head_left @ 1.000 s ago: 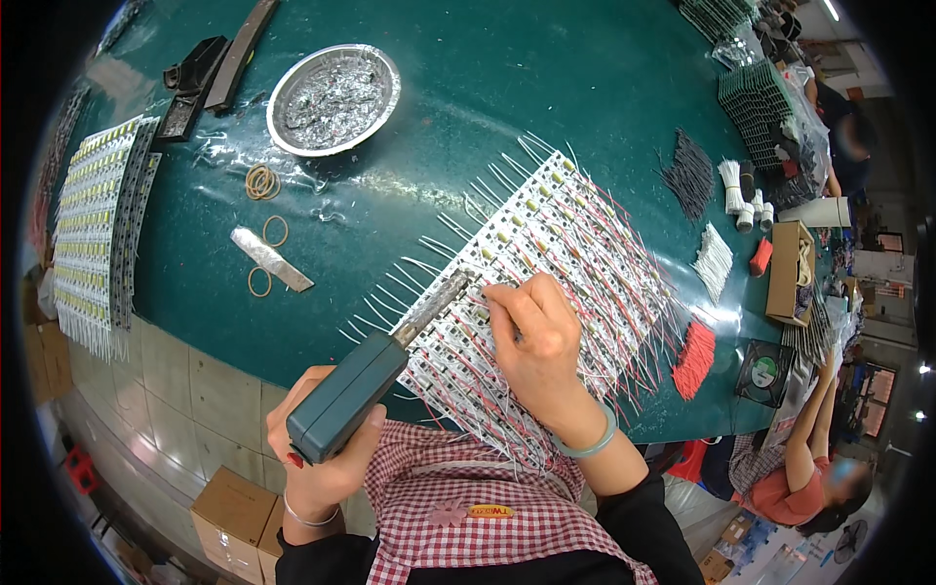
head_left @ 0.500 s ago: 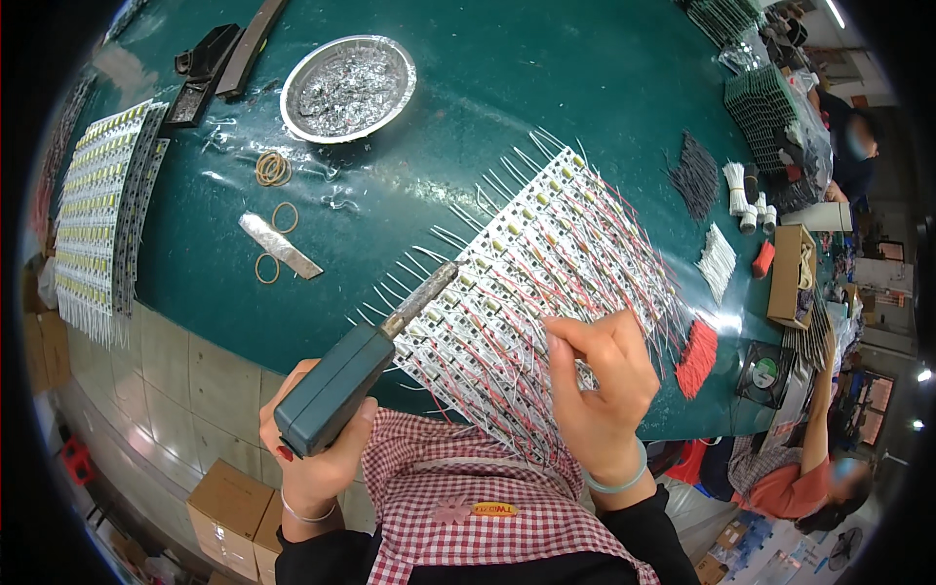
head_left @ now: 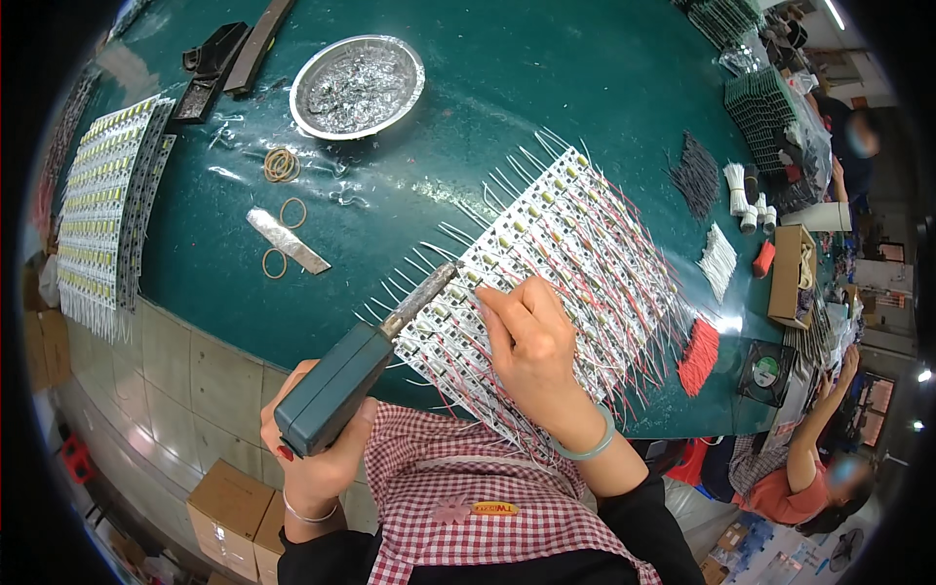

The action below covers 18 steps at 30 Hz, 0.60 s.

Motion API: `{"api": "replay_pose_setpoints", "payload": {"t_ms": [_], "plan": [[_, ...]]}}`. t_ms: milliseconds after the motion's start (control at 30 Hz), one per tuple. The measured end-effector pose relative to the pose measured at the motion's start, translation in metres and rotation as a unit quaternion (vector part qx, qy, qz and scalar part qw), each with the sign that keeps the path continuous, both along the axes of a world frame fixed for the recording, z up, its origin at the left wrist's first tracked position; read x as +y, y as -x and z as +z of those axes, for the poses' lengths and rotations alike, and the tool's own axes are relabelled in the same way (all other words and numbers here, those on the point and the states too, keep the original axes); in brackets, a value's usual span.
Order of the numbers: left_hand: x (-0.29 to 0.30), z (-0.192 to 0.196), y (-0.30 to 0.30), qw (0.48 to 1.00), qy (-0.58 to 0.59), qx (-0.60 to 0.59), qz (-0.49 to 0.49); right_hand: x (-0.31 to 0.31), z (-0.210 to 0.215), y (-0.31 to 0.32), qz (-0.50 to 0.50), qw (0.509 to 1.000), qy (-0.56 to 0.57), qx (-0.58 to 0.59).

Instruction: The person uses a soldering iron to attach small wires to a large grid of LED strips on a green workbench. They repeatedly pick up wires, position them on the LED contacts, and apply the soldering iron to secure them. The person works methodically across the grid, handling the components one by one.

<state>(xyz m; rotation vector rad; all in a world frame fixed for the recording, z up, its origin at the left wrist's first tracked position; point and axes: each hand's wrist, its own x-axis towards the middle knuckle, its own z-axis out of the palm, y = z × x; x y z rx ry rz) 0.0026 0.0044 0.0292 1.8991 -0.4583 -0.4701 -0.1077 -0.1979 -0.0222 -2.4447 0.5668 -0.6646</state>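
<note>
All positions are given relative to the board array (head_left: 556, 263), a slanted raft of white strips with white and red wires, lying on the green table (head_left: 546, 88).

Far left of the array: a second stack of strips (head_left: 102, 210) at the table edge, wires hanging over it.

Upper left of the array: dark tools (head_left: 229, 58) and a round foil dish (head_left: 357, 86) filled with silvery scrap.

Left of the array: rubber bands (head_left: 281, 166) and a flat metal strip (head_left: 287, 240), well apart from it.

Lower left of the array: the left hand (head_left: 317, 458) is closed around the grey-green handle of the soldering iron (head_left: 361, 366). The iron slants up and to the right; its metal tip rests at the array's near-left edge, just beside the right fingertips.

On the array's near end: the right hand (head_left: 536, 356) lies palm down on the strips. Its fingers are curled, with the fingertips pressed to the strips next to the iron tip. Whether they pinch a wire cannot be told. A pale bangle (head_left: 585, 447) sits on the wrist.

Right of the array: a dark wire bundle (head_left: 697, 175), white wire bundles (head_left: 720, 258), a red wire bundle (head_left: 700, 356) and an open box (head_left: 792, 273).

Far lower right of the array: another person (head_left: 809, 478) is seated past the table edge.
</note>
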Motion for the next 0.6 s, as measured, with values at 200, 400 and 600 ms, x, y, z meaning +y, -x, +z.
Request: {"api": "replay_pose_setpoints", "payload": {"t_ms": [200,400,600], "plan": [[0.0013,-0.0029,0.0004,1.0,0.009,0.007,0.002,0.0,-0.0005,0.0006,0.011,1.0,0.014,0.001],[-0.0008,-0.0001,0.0012,1.0,0.011,0.018,0.005,-0.0009,-0.0008,0.0015,0.012,1.0,0.022,-0.005],[-0.0026,-0.0042,0.0003,0.998,0.034,-0.038,-0.027,0.0007,-0.0003,0.0015,-0.021,0.999,-0.01,-0.036]]}}
